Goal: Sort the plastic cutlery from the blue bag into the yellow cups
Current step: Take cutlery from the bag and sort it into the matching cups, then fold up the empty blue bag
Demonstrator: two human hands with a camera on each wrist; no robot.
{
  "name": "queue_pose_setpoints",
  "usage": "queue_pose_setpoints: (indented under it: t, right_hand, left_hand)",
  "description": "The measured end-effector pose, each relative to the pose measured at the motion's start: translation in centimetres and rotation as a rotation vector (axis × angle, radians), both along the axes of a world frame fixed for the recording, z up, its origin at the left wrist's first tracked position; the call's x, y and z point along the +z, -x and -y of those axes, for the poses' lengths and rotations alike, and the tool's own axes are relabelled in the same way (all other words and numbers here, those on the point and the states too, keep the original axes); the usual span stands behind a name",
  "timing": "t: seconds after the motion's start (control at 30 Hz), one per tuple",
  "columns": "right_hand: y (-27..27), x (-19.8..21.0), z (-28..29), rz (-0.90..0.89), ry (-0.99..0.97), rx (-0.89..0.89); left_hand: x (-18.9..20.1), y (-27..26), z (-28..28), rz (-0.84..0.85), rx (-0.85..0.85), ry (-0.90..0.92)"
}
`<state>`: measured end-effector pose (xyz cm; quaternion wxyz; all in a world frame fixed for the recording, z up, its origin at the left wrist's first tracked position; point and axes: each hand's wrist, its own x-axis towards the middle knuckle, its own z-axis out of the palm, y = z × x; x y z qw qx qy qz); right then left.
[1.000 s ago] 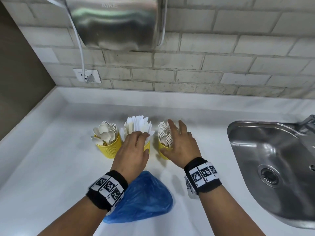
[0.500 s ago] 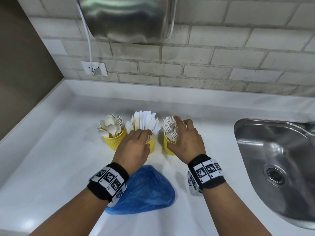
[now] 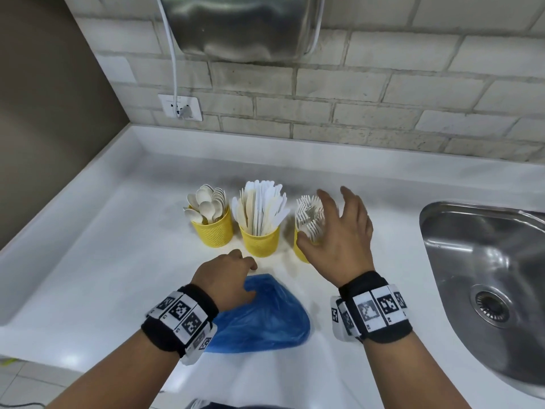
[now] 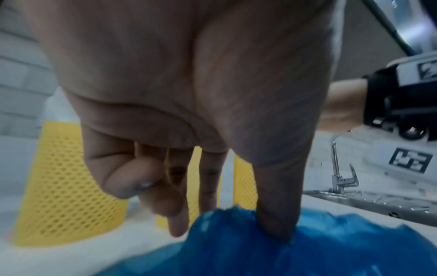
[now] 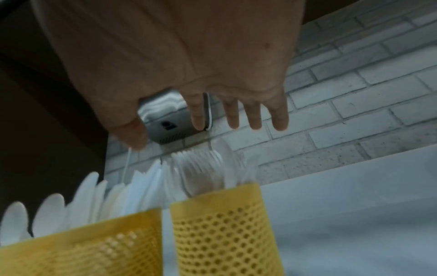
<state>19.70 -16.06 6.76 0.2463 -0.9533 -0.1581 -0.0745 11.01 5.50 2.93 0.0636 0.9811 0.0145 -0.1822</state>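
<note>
Three yellow mesh cups stand in a row on the white counter: spoons (image 3: 212,228) at left, knives (image 3: 259,240) in the middle, forks (image 3: 299,249) at right. The crumpled blue bag (image 3: 265,317) lies in front of them. My left hand (image 3: 244,276) hangs over the bag's far end. Its thumb (image 4: 276,224) presses onto the plastic and the other fingers (image 4: 177,220) point down beside it. My right hand (image 3: 330,225) hovers at the fork cup (image 5: 220,224) with fingers (image 5: 255,115) spread, holding nothing and hiding part of the cup.
A steel sink (image 3: 442,231) is set into the counter at the right, with its tap (image 4: 338,177). A metal hand dryer (image 3: 241,25) hangs on the brick wall above the cups, its cable running to a socket (image 3: 180,107). A brown wall bounds the left.
My left hand has let go of the middle cup and drawn back onto the blue bag. My right hand has come off the fork cup and spread its fingers.
</note>
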Motion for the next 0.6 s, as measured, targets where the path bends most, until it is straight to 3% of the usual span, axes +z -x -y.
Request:
queue_pose_setpoints:
  t: [0.17, 0.3, 0.43, 0.53, 0.6]
  right_hand:
    - [3.4, 1.1, -0.6, 0.282, -0.29, 0.115]
    - [5.8, 0.9, -1.4, 0.253, -0.366, 0.266]
    - [7.2, 0.5, -1.8, 0.055, -0.236, 0.424]
    - [7.8, 0.8, -2.2, -0.067, 0.023, 0.46]
    - [8.0, 1.0, -2.4, -0.079, 0.066, 0.422]
  left_hand:
    - [-2.3, 0.5, 0.1, -0.128, 0.032, 0.013]
    - [-1.8, 0.8, 0.2, -0.088, 0.09, 0.203]
    - [1.3, 1.1, 0.4, 0.057, 0.164, 0.612]
    - [4.1, 1.6, 0.8, -0.015, 0.194, 1.09]
    - [5.4, 2.1, 0.8, -0.093, 0.235, 1.354]
